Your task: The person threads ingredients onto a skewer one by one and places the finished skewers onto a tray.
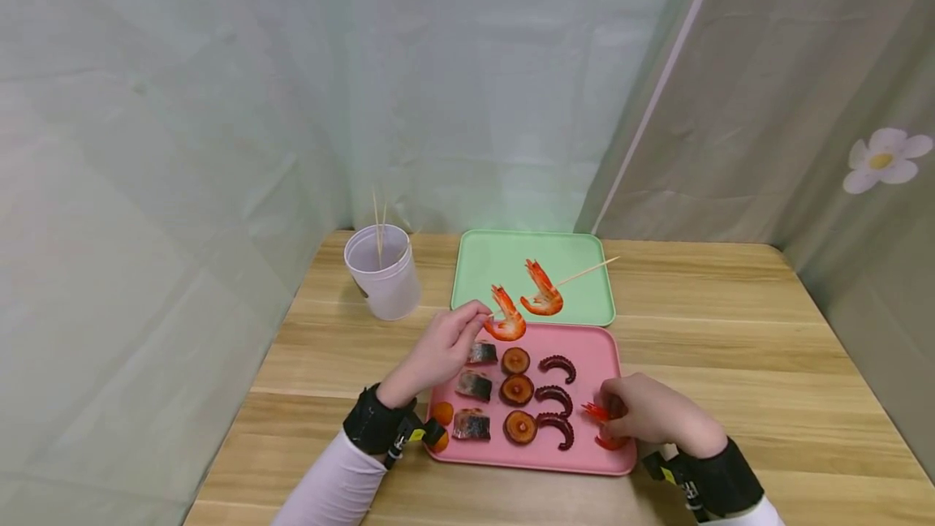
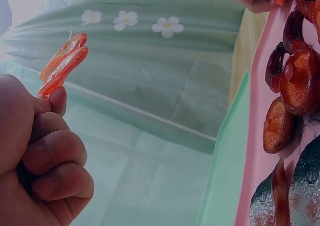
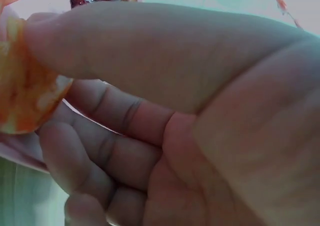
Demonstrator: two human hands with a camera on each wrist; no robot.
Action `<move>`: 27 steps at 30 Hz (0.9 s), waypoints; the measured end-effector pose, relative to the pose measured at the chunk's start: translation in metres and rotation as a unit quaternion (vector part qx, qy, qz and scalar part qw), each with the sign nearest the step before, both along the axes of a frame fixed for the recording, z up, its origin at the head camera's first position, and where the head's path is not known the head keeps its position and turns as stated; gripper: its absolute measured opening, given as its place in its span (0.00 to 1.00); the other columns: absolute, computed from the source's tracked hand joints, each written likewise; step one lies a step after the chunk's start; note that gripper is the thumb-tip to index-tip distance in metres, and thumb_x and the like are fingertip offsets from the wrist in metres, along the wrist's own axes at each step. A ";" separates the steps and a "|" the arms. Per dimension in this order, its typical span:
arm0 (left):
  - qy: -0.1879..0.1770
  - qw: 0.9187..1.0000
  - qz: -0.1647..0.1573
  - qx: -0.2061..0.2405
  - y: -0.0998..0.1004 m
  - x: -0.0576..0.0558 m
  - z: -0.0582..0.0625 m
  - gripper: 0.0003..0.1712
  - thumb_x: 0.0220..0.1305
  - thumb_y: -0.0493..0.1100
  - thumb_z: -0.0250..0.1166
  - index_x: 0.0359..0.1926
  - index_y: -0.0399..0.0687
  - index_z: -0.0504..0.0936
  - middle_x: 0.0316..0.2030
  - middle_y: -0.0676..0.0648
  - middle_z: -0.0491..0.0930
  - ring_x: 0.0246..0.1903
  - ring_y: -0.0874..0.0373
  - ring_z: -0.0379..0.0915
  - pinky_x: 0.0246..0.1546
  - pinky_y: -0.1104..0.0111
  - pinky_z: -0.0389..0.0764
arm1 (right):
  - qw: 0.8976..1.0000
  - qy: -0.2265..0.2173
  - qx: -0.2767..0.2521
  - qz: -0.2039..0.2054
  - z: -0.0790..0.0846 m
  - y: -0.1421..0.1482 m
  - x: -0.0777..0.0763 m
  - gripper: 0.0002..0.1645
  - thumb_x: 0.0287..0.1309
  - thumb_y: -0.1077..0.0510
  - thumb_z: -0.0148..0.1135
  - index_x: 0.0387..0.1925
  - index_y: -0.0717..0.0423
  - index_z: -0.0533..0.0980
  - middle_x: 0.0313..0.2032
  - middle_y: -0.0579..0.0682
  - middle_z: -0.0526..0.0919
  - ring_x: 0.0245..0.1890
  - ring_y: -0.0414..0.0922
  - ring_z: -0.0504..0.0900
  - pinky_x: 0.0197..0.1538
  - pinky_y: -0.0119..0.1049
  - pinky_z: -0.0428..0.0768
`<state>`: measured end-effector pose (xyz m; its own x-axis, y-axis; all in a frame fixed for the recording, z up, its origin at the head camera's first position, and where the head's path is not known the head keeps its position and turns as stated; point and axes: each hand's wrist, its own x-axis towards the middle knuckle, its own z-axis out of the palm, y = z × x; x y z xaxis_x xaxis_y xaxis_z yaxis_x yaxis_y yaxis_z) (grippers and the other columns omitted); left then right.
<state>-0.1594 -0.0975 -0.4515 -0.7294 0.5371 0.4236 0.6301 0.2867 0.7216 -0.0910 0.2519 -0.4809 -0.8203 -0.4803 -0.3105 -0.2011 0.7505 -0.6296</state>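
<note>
Left hand point(image 1: 451, 339): pinching a stick point(image 1: 588, 270) with two shrimp point(image 1: 555, 300) on it, up in the air
Right hand point(image 1: 652, 410): got another shrimp point(image 1: 612, 442) pinched, right end of the pink tray point(image 1: 595, 355)
Same tray: fish point(image 1: 473, 386), mushrooms point(image 1: 517, 390), tentacles point(image 1: 560, 361)

No text, brand or number can be read with certainty. A short line of faint lettering point(image 2: 126, 5) stands on the pale green curtain point(image 2: 150, 61), beside a row of white printed daisies point(image 2: 125, 20); it is too blurred to make out. The gear at the person's left black wristband point(image 1: 368, 420) bears a small yellow patch point(image 1: 417, 434), and that at the right black wristband point(image 1: 723, 477) bears another yellow patch point(image 1: 668, 475); any characters on these are too small to read.
</note>
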 end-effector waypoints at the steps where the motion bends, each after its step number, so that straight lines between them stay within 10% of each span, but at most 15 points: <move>1: 0.000 1.000 -0.002 0.002 0.000 0.000 0.000 0.10 0.83 0.33 0.54 0.48 0.41 0.83 0.19 0.60 0.65 0.16 0.69 0.59 0.22 0.68 0.67 | 1.000 0.000 -0.003 0.002 0.000 0.000 0.000 0.16 0.57 0.55 0.82 0.36 0.50 0.79 0.27 0.41 0.77 0.29 0.43 0.73 0.34 0.37 0.71; 27: 0.003 1.000 0.005 -0.002 -0.002 0.000 0.005 0.10 0.83 0.31 0.53 0.46 0.40 0.81 0.23 0.56 0.68 0.18 0.67 0.59 0.24 0.69 0.67 | 0.999 -0.003 -0.038 -0.014 0.005 0.013 -0.013 0.12 0.75 0.55 0.66 0.53 0.57 0.83 0.34 0.43 0.83 0.32 0.41 0.80 0.36 0.37 0.78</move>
<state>-0.1590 -0.0999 -0.4466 -0.7324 0.5315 0.4255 0.6310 0.2952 0.7174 -0.1043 0.2646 -0.4759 -0.8314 -0.4798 -0.2802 -0.1765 0.7062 -0.6856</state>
